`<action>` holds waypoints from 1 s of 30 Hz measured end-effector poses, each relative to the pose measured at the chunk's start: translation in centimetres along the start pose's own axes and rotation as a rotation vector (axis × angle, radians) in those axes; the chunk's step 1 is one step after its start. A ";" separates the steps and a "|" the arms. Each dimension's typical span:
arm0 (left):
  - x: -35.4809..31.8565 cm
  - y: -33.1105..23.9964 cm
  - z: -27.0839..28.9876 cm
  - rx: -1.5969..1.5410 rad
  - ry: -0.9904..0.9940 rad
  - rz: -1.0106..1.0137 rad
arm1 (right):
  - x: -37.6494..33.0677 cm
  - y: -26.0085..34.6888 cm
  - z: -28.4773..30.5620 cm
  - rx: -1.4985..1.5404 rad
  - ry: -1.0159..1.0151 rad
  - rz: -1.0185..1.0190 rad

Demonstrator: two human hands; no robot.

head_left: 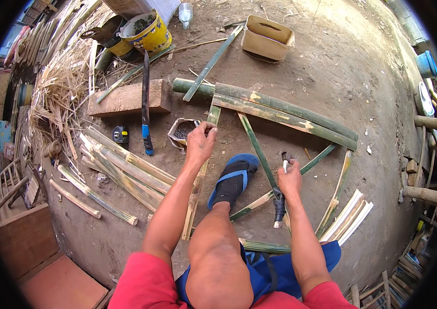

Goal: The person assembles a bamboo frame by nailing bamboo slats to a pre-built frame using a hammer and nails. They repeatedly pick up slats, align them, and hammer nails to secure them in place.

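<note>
My left hand (pixel 201 143) is closed, fingertips pinched over a long split bamboo strip (pixel 196 193); what they hold, if anything, is too small to make out. Just left of it sits a small open carton (pixel 181 130) of dark nails. My right hand (pixel 290 178) grips a hammer, its dark head above the fingers and its black-wrapped handle (pixel 279 206) pointing down toward me. Ahead of both hands, two wide green bamboo slats (pixel 285 114) lie side by side across the strip's far end. Thinner crossing strips (pixel 255 138) run beneath them. My sandalled foot (pixel 233 177) stands between my hands.
Left lie split bamboo pieces (pixel 126 167), a tape measure (pixel 120 135), and a long dark blade with blue-wrapped handle (pixel 146 103) against a wooden block (pixel 131 98). Farther off stand a yellow bucket (pixel 151 38) and a cut-open tan container (pixel 267 40). Pale strips (pixel 349 216) lie right.
</note>
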State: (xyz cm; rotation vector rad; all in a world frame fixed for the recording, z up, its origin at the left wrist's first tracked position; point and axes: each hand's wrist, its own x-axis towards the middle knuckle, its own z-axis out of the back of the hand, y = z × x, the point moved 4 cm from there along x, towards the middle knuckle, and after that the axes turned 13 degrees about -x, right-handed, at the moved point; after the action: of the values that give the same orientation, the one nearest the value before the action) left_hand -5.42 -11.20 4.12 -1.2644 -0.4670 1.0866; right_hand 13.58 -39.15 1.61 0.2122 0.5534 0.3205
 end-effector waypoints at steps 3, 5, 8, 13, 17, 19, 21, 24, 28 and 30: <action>1.1 1.4 6.0 0.524 -0.109 -0.218 | -0.7 2.1 0.7 0.068 -0.066 0.086; 2.4 3.3 6.6 0.848 -0.028 -0.177 | -1.5 4.1 0.6 0.098 -0.039 0.134; 4.7 6.0 5.3 1.068 0.145 -0.047 | -2.6 7.1 0.3 0.233 0.043 0.240; 5.7 7.6 4.6 1.165 0.138 -0.077 | -4.7 9.1 -0.7 0.339 0.098 0.388; 5.3 6.7 5.0 1.106 0.124 -0.081 | -5.2 8.1 -1.8 0.255 0.108 0.392; 4.7 5.7 5.0 1.062 0.116 -0.074 | -5.1 7.3 -2.3 0.290 0.183 0.342; 4.1 4.0 5.1 0.990 0.057 -0.078 | -4.9 6.4 -2.1 0.323 0.238 0.289; 2.4 0.5 4.6 0.774 -0.032 -0.240 | -4.0 5.0 0.1 0.439 0.283 0.208; 2.5 -4.7 -2.2 0.302 0.065 -0.451 | -1.5 2.1 5.0 0.896 0.329 0.075; 3.0 -7.1 -8.2 0.224 0.233 -0.467 | -0.5 0.3 6.7 1.259 0.486 0.033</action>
State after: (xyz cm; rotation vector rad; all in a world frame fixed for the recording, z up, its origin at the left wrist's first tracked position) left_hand 5.21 -12.44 7.40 -1.0017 -0.4218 0.5720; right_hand 16.77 -39.76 7.48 1.3836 1.1862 0.0052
